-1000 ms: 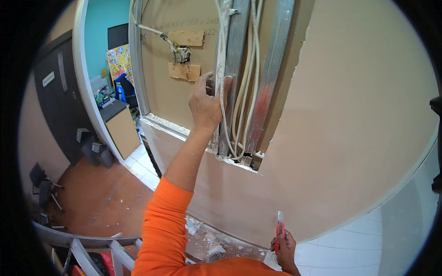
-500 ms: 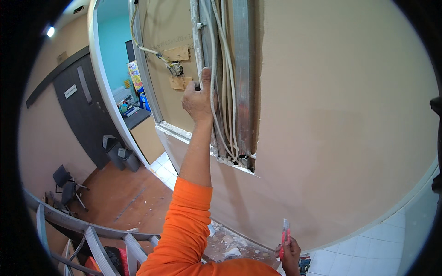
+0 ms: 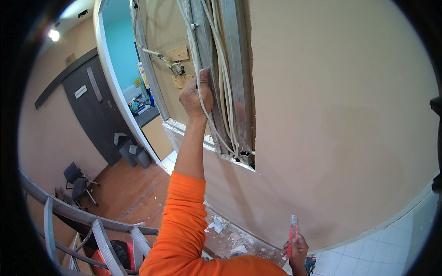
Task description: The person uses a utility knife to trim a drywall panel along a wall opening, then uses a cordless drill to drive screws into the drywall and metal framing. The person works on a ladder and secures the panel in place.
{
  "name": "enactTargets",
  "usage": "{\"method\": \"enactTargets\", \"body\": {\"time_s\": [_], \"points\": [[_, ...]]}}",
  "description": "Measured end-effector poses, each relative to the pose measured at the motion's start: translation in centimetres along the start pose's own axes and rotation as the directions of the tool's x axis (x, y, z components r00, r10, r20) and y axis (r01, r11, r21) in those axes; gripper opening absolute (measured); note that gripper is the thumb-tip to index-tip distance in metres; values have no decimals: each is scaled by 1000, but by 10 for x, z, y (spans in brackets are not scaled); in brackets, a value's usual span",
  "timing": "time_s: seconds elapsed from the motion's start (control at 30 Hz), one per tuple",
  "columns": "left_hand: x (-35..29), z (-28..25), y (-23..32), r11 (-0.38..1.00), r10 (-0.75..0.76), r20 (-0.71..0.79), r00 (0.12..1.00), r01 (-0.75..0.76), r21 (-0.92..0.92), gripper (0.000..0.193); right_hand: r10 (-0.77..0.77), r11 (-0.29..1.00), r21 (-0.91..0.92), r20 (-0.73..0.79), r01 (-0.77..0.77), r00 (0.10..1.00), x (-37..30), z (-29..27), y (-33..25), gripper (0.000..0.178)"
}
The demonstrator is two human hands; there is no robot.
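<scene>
My left hand point(image 3: 195, 97) reaches up into a cut opening in the wall, its fingers closed round the edge of an upright metal stud point(image 3: 206, 43), thumb pointing up. A loose pale cable point(image 3: 200, 94) crosses in front of that hand. Several more cables point(image 3: 225, 85) run down between this stud and a second metal stud point(image 3: 240, 87) at the right edge of the opening. Low at the right, my right hand point(image 3: 298, 250) is closed on a red utility knife point(image 3: 293, 232), its tip upward.
A wired electrical box point(image 3: 177, 69) sits on the inner board left of my hand. Broken plaster point(image 3: 238, 250) litters the floor below. At lower left stands a metal ladder point(image 3: 103, 239). Beyond are a chair point(image 3: 79, 181), bins point(image 3: 131, 151) and a dark door point(image 3: 94, 101).
The view has turned slightly. My left hand and the stud have shifted a little left against the opening, and the loose cable now lies across the hand. The knife remains in my right hand.
</scene>
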State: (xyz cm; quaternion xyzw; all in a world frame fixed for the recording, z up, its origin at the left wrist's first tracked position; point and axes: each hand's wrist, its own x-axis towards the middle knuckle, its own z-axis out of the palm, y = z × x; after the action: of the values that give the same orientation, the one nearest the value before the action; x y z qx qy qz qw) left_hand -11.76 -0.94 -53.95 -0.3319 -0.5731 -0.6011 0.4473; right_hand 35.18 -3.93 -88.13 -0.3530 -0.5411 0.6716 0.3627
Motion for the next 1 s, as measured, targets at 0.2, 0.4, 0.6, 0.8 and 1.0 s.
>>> {"method": "enactTargets", "body": {"time_s": [0.2,0.4,0.6,0.8,1.0], "points": [[1,-4,3,996,-18,50,999,13,90,58,0,999,38,-51,2,999,-11,-19,3,32],[1,-3,1,996,0,53,999,-4,91,52,-84,995,-64,-53,81,995,-33,-38,4,31],[-11,-15,7,999,-52,73,996,51,11,40,-90,989,116,-25,93,996,-44,-55,13,27],[-14,-29,15,998,19,103,994,-25,59,33,-57,988,142,-42,62,997,-41,-65,26,27],[-9,-41,14,997,-24,209,978,9,75,38,-23,976,213,-47,33,999,-42,-71,32,29]]}}
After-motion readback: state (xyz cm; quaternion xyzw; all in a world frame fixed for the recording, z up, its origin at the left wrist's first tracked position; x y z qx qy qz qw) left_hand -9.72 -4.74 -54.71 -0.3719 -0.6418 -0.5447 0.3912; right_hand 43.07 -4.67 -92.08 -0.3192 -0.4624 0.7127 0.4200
